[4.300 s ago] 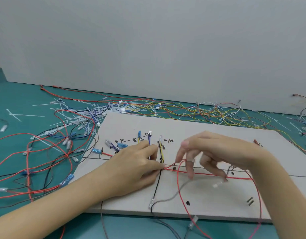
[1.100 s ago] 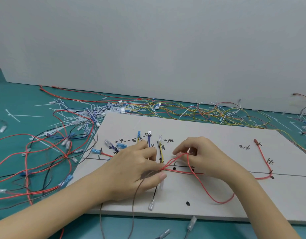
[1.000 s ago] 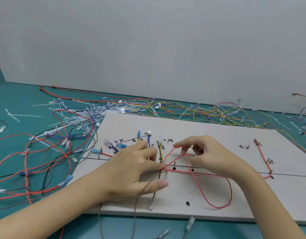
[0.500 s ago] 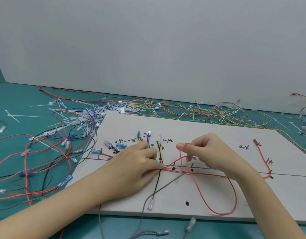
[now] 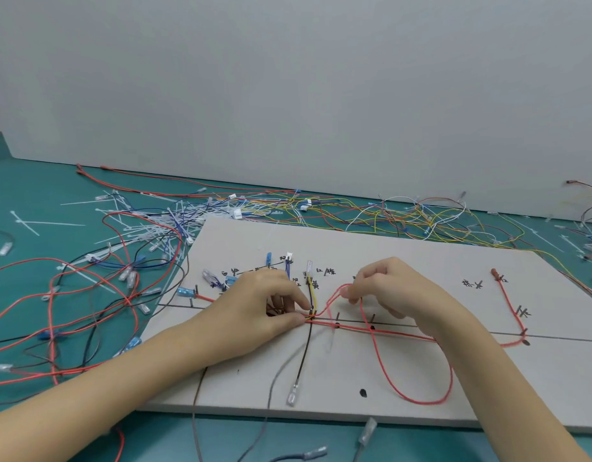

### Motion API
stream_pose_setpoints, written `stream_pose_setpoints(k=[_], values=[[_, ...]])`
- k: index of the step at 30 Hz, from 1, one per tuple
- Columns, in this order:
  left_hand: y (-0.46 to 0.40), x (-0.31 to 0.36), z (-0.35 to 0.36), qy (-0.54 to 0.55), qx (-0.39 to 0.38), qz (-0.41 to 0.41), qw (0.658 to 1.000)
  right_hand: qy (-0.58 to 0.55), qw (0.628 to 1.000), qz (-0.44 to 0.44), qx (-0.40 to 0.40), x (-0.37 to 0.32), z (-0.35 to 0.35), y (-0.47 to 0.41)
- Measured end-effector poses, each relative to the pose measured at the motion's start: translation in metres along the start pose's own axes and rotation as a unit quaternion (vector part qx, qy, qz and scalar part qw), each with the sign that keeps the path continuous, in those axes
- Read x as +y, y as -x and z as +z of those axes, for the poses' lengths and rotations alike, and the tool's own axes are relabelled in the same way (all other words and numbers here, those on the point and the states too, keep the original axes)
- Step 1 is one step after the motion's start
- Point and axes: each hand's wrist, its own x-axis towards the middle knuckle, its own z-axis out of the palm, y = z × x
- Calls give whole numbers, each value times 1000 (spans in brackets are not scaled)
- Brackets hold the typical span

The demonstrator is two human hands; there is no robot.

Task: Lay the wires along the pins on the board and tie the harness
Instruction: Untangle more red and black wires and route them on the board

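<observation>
A pale grey harness board (image 5: 404,255) lies on the green table, marked with black lines, handwritten labels and small pins. My left hand (image 5: 258,311) pinches the wire bundle (image 5: 312,315) at the junction where yellow, purple and black wires meet the red ones. My right hand (image 5: 394,288) pinches a red wire (image 5: 418,400) just right of that junction. The red wire hangs from it in a big loop toward the board's near edge. Another red run follows the horizontal line to a pin at the right (image 5: 524,333) and turns up.
Tangles of red, black and blue wires (image 5: 87,295) and white cable ties (image 5: 147,228) cover the table to the left. Yellow, white and red wires (image 5: 404,218) lie behind the board. Loose grey wires with terminals (image 5: 368,431) hang off the near edge.
My right hand has lifted the red wire up and right of the junction, and the loop below it has grown toward the near edge. My left hand has stayed pinching the bundle.
</observation>
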Motion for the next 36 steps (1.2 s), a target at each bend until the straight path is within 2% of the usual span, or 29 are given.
stream_pose_setpoints(k=[3,7,10,13,17,21,25,28,31,36], values=[[0,1,1,1,8,10,1000,-35,999,28,20,-10,5,-11],[2,1,0,-9,15,22,1000,11,999,24,41,-21,9,-20],[3,2,-1,-24,12,28,999,53,998,28,22,-32,12,-24],[2,3,-1,7,16,9,1000,99,994,34,4,-42,15,-31],[0,2,0,25,5,-17,1000,63,996,46,-45,-43,16,-43],[0,3,-8,94,-18,-94,991,21,994,67,-77,-38,11,-48],[-5,6,-29,208,-79,-179,958,34,994,73,-70,-32,12,-45],[-7,2,-52,254,-73,-226,938,31,995,69,-64,-31,12,-43],[-2,-7,-73,156,-53,-236,958,25,996,67,-61,-30,13,-42],[13,-13,-76,-27,-119,-197,973,19,995,70,-64,-29,13,-44]])
